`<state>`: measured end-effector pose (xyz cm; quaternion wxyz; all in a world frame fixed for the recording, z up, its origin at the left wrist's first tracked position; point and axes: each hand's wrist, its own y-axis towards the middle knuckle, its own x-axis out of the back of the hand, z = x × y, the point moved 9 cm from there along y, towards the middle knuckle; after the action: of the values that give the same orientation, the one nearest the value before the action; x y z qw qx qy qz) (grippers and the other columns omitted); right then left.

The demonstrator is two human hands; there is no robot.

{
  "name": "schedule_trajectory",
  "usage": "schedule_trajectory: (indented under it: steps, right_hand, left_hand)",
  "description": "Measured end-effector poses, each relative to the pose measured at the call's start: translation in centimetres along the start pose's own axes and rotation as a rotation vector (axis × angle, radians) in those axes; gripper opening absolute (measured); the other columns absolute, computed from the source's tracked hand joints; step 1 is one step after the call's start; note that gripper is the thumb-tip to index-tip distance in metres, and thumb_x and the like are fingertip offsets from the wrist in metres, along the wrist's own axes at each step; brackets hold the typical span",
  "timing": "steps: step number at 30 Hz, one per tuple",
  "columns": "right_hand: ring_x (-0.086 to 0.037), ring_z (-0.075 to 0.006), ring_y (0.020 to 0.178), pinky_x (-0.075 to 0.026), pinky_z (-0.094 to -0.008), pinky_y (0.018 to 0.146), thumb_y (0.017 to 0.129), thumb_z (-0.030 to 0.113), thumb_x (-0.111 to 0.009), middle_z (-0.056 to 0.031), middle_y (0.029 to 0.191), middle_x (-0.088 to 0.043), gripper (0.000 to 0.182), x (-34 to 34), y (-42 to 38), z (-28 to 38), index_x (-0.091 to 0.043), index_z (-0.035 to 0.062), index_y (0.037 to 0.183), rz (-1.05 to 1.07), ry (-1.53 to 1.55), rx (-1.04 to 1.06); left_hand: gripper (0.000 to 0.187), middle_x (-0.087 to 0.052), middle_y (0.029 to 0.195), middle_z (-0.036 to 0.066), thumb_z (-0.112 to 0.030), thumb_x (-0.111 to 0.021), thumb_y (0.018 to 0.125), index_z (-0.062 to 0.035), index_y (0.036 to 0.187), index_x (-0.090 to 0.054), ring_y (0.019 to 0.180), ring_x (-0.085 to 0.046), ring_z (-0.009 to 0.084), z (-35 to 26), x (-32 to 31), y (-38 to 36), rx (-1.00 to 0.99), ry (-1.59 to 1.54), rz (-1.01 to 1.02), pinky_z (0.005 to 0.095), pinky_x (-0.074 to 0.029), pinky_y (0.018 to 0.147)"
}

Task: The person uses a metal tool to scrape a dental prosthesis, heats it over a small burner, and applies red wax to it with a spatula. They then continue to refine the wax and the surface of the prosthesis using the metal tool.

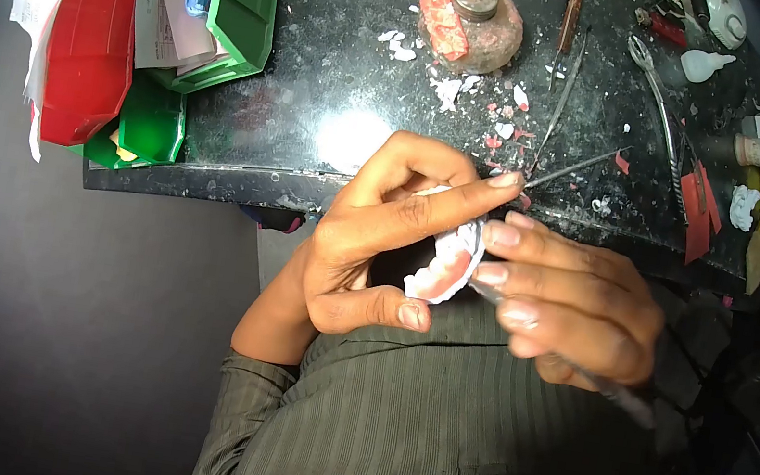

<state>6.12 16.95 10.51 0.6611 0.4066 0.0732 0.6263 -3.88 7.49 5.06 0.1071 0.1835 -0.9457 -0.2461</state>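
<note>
My left hand (381, 228) is closed around a white plaster dental model (446, 271) with pink wax along its arch. The thumb supports its lower edge and the fingers wrap its far side. In my right hand (583, 310) is a slim metal carving tool (615, 395), its handle end poking out below the palm and blurred. The tool's other end meets the edge of the dental model, and the right fingertips are close against that side. A thin metal instrument (574, 171) lies on the bench just beyond the left fingertips.
On the black bench (299, 119) stand a round burner (491, 34) with pink wax on it, red bins (90, 51) and green bins (241, 14) holding papers. Several metal tools, pink wax sheets (697, 214) and white plaster scraps (449, 92) lie about.
</note>
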Motion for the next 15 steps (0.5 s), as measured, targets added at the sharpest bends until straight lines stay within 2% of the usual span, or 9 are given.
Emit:
schedule_trajectory:
  steps: [2, 7, 11, 13, 14, 15]
  right_hand:
    - [-0.07, -0.0387, 0.096, -0.056, -0.0504, 0.093, 0.082, -0.001, -0.07, -0.0245, 0.098, -0.065, 0.017, -0.4, 0.2, 0.5, -0.057, -0.0045, 0.094, -0.08, -0.031, 0.074]
    - [-0.07, -0.0398, 0.095, -0.056, -0.0497, 0.092, 0.084, -0.002, -0.068, -0.0243, 0.101, -0.064, 0.016, -1.3, -0.6, 0.4, -0.057, -0.0051, 0.097, -0.038, -0.006, 0.06]
    - [-0.069, -0.0385, 0.094, -0.06, -0.0473, 0.087, 0.091, 0.002, -0.063, -0.0236, 0.096, -0.063, 0.011, -0.7, -0.8, 0.1, -0.057, -0.0062, 0.097, -0.145, 0.017, 0.023]
    - [-0.069, -0.0383, 0.094, -0.061, -0.0464, 0.086, 0.094, 0.003, -0.06, -0.024, 0.096, -0.063, 0.012, -0.6, -0.8, -0.1, -0.056, -0.007, 0.097, -0.158, 0.027, 0.0]
    - [-0.069, -0.0381, 0.093, -0.06, -0.0468, 0.086, 0.095, 0.004, -0.059, -0.0247, 0.095, -0.062, 0.013, -0.5, -0.8, -0.3, -0.056, -0.008, 0.098, -0.175, 0.009, -0.02]
    - [-0.069, -0.0378, 0.092, -0.06, -0.0472, 0.086, 0.096, 0.005, -0.058, -0.0253, 0.095, -0.062, 0.014, -0.4, -0.8, -0.5, -0.055, -0.0089, 0.098, -0.192, -0.008, -0.04]
  left_hand:
    - [0.083, -0.051, 0.11, 0.019, -0.052, -0.068, 0.08, 0.0132, 0.129, -0.056, 0.091, -0.057, 0.0245, -0.2, 0.0, 0.1, -0.003, 0.007, -0.002, 0.0352, -0.046, 0.081]
    - [0.083, -0.051, 0.109, 0.019, -0.054, -0.07, 0.078, 0.0116, 0.128, -0.058, 0.094, -0.056, 0.0242, -0.3, 0.1, -0.1, 0.005, -0.024, -0.022, 0.0339, -0.047, 0.079]
    - [0.08, -0.049, 0.113, 0.02, -0.049, -0.077, 0.074, 0.0093, 0.125, -0.058, 0.094, -0.055, 0.0224, 0.9, -0.2, -0.7, -0.034, 0.04, -0.037, 0.0333, -0.047, 0.079]
    - [0.075, -0.046, 0.118, 0.02, -0.037, -0.087, 0.069, 0.0053, 0.122, -0.053, 0.094, -0.054, 0.0214, 0.8, 0.5, -0.9, -0.097, 0.077, -0.252, 0.0329, -0.047, 0.079]
    - [0.075, -0.044, 0.12, 0.022, -0.025, -0.091, 0.066, 0.0026, 0.122, -0.048, 0.094, -0.054, 0.0209, 0.6, 0.5, -0.7, -0.128, 0.082, -0.242, 0.0316, -0.047, 0.079]
    - [0.075, -0.044, 0.12, 0.022, -0.025, -0.091, 0.066, 0.0026, 0.122, -0.048, 0.094, -0.054, 0.0209, 0.7, 0.4, -0.7, -0.128, 0.082, -0.242, 0.0316, -0.047, 0.079]
